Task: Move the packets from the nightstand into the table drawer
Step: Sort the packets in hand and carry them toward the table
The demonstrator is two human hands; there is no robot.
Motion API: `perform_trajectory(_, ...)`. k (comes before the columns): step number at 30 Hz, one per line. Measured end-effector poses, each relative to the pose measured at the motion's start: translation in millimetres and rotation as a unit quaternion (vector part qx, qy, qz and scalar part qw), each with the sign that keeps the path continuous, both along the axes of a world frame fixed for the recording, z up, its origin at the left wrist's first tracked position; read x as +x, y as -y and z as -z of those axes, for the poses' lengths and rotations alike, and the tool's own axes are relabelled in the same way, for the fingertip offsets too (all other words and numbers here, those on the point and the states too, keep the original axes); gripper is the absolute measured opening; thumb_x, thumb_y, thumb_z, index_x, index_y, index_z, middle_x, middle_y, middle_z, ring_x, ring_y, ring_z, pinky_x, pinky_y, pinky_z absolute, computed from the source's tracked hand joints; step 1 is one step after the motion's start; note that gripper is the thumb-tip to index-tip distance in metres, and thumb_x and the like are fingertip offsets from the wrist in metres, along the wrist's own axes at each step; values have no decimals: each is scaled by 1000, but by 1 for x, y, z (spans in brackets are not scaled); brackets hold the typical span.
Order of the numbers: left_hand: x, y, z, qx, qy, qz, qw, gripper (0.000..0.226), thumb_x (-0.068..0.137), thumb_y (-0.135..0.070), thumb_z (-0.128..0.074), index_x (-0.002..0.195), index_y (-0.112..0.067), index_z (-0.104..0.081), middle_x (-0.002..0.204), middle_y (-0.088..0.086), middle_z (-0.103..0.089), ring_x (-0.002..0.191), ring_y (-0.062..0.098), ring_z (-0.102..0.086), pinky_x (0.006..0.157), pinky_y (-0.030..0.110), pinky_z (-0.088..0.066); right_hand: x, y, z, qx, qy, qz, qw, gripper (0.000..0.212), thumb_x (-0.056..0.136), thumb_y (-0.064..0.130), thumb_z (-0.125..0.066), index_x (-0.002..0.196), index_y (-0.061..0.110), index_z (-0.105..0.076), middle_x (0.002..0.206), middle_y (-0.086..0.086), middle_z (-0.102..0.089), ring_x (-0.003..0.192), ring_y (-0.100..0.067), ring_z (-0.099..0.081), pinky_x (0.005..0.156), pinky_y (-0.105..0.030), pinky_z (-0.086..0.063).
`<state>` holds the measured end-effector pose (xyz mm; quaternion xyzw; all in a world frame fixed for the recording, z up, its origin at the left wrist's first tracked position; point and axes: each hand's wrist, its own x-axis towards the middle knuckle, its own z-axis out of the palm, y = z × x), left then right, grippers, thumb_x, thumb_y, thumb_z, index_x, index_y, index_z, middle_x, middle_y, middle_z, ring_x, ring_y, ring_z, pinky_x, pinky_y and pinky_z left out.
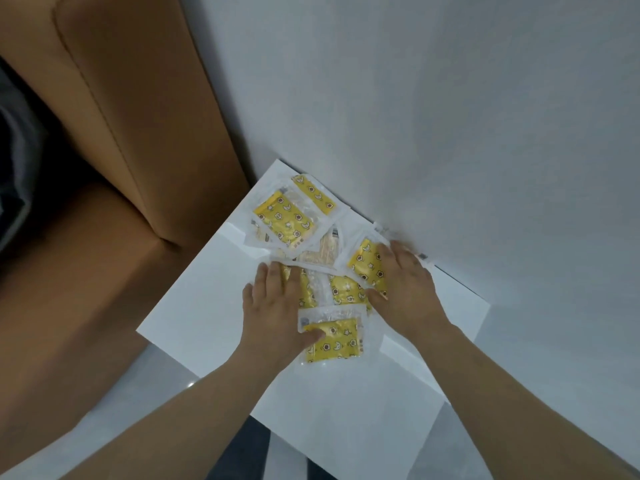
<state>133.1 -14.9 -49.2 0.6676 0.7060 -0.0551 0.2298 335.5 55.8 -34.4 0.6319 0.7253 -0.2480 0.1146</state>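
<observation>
**On the nightstand (346, 410): a heap of packets (287, 223)**

At its far corner, against the wall (450, 133), they lie overlapping. Our left grip (273, 306) and right grip (401, 282) press flat on them, fingers wide, clasping none. White top shows toward its near edge.

Dim, flat indoor light; soft overall blur; wide-angle bending at edges.

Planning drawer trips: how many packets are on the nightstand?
6 packets: two at back, a pale one mid-pile, one under left hand, one under right hand, one nearest. Overlaps may hide more.
</observation>
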Motion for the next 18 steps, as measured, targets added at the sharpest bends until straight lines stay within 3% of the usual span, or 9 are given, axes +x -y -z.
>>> perform_trajectory(3, 1, 0, 2, 5, 3, -10, 1000, 114, 37, -63, -86, 131, -10, -48, 132, 20, -49, 124, 44, -46, 96, 58, -44, 2, 16, 2, 18, 2, 13, 1000, 70, 87, 41, -59, 147, 20, -27, 153, -7, -26, 139, -29, -30, 112, -49, -28)
perform_trajectory(6, 0, 2, 3, 41, 21, -7, 999, 99, 33, -57, -89, 114, -14, -52, 110, 11, -58, 100, 34, -57, 86, 48, -49, 7, 25, -1, 31, -10, 40, 999, 59, 84, 39, -64, 135, 18, -43, 141, -7, -42, 128, -29, -42, 105, -45, -35)
perform_trajectory(9, 0, 1, 2, 61, 42, -14, 997, 89, 30, -53, -91, 103, -14, -57, 91, 4, -58, 78, 25, -56, 73, 39, -49, 10, 22, -6, 33, -33, 100, 994, 55, 83, 37, -68, 129, 13, -49, 128, -8, -49, 121, -28, -43, 103, -38, -37)
perform_trajectory(12, 2, -3, 2, 46, 49, -29, 997, 97, 27, -51, -93, 109, -11, -59, 89, 3, -65, 76, 25, -62, 71, 39, -50, 5, 14, -7, -10, -55, 200, 978, 86, 76, 42, -75, 143, 12, -29, 138, -12, -35, 127, -32, -37, 101, -40, -38)
perform_trajectory(14, 4, -4, 1, 22, 44, -23, 999, 90, 26, -51, -93, 101, -12, -62, 80, 0, -64, 69, 23, -61, 66, 36, -48, 0, 12, -4, -31, -46, 242, 969, 109, 71, 47, -78, 149, 12, -12, 144, -13, -27, 131, -33, -31, 103, -43, -37)
perform_trajectory(16, 5, -5, 0, 5, 59, -23, 998, 75, 38, -46, -92, 97, -13, -59, 82, -1, -59, 73, 23, -58, 64, 32, -43, -4, 11, 0, -23, -17, 252, 967, 120, 66, 49, -81, 150, 10, -5, 143, -14, -28, 131, -33, -32, 102, -44, -38)
perform_trajectory(18, 7, -6, -2, -35, 90, -47, 994, 66, 58, -39, -86, 109, -14, -54, 97, 0, -57, 88, 22, -54, 71, 29, -41, -6, 10, 3, -9, -21, 266, 964, 122, 62, 46, -85, 149, 10, -8, 137, -14, -34, 127, -33, -37, 99, -45, -39)
